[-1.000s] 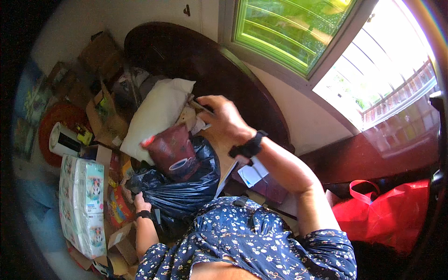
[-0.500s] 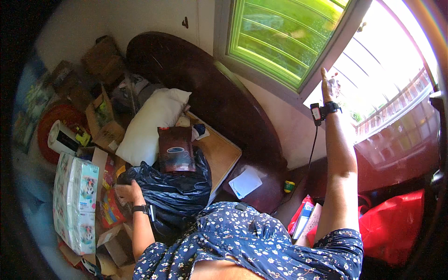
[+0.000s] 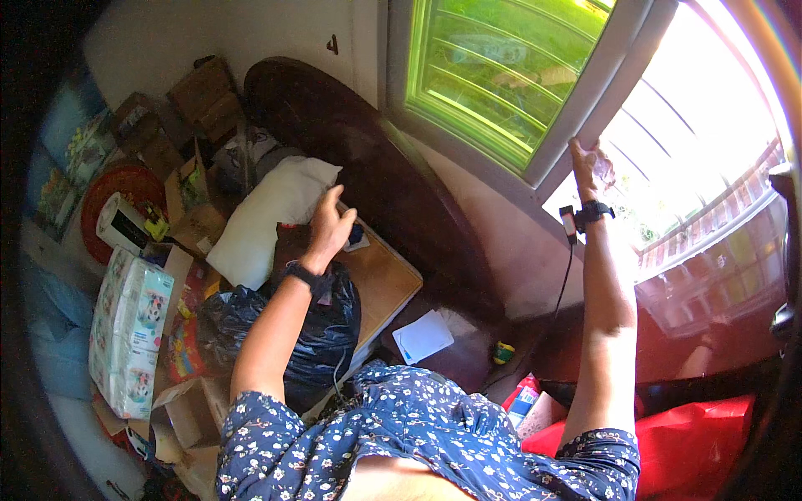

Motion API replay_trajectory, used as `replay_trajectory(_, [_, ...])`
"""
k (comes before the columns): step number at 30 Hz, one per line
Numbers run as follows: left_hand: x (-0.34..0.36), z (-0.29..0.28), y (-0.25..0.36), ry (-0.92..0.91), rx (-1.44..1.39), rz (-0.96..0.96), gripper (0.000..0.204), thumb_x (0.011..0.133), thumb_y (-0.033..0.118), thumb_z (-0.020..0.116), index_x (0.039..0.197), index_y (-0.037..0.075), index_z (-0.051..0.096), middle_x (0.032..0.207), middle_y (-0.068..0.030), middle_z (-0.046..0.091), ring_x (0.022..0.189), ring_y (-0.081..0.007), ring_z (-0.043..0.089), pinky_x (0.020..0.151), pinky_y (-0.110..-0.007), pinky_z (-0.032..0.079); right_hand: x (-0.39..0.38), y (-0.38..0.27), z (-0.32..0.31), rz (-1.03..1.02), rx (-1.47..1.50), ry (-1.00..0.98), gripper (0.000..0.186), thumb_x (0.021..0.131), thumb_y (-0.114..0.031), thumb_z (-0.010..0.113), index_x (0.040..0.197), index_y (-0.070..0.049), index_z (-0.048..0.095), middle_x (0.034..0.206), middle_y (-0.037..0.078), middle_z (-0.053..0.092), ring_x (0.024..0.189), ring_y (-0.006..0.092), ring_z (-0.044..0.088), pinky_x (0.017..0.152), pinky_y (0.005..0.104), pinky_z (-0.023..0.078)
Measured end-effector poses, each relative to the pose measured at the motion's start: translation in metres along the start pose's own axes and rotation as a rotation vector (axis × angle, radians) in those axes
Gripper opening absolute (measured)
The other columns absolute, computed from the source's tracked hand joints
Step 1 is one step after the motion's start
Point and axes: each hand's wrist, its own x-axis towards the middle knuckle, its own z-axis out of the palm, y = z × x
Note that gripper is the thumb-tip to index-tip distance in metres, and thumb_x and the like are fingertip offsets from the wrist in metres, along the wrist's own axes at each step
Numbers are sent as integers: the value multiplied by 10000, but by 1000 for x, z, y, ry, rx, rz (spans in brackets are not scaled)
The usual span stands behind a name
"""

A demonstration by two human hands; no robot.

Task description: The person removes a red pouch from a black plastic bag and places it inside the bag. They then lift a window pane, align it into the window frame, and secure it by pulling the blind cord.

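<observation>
My right hand (image 3: pixel 593 171) is stretched up to the grey window frame (image 3: pixel 576 125), its thumb at the frame's edge beside the bright opening. Glare washes out some of the fingers, but they look apart, and no grip on the frame shows. My left hand (image 3: pixel 332 227) is raised in front of the white pillow (image 3: pixel 259 221) and holds nothing, its fingers partly spread. Below it lies a black plastic bag (image 3: pixel 322 342). A brown pouch (image 3: pixel 290 242) on the bag is mostly hidden by my left hand and forearm. Each wrist wears a dark band.
Left stand cardboard boxes (image 3: pixel 200 96), a wrapped tissue pack (image 3: pixel 134 334) and a round red tray (image 3: pixel 113 184). A dark wooden headboard (image 3: pixel 359 142) curves behind the pillow. White papers (image 3: pixel 423 336) lie near a brown board (image 3: pixel 380 284). At right is a red bag (image 3: pixel 693 442).
My left hand has risen from beside the black bag to the pillow, reaching forward and right. My right hand has dropped slightly, and its thumb now meets the window frame's edge. The view has shifted a little.
</observation>
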Motion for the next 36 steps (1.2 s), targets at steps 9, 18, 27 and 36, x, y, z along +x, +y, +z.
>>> replay_trajectory(9, [199, 183, 3, 39, -266, 169, 454, 932, 260, 592, 1241, -69, 538, 1122, -271, 648, 1003, -358, 656, 865, -410, 508, 7, 97, 79, 112, 14, 236, 591, 815, -576, 573, 1146, -95, 662, 894, 153, 726, 816, 325, 711, 721, 433, 558])
replay_trajectory(18, [268, 151, 77, 353, -288, 217, 494, 990, 298, 529, 1313, -75, 483, 1245, -299, 567, 1149, -397, 566, 965, -426, 454, 13, 102, 62, 34, 286, 302, 541, 816, -493, 701, 999, 15, 659, 825, 223, 689, 794, 372, 678, 736, 422, 515])
replay_trajectory(27, [279, 108, 87, 349, -437, 264, 472, 963, 453, 590, 1134, 13, 578, 826, -92, 651, 749, -216, 608, 684, -360, 479, 7, 63, 29, 73, 976, 22, 831, 898, -623, 587, 1386, 41, 475, 1359, 155, 544, 1267, 251, 472, 1087, 377, 339])
replay_trajectory(36, [264, 99, 108, 246, -638, 240, 442, 946, 514, 595, 1011, 77, 582, 731, 15, 525, 663, -96, 459, 599, -282, 380, 10, 66, 23, 94, 1237, 53, 776, 902, -557, 630, 1387, 31, 480, 1349, 104, 549, 1253, 208, 463, 1105, 339, 306])
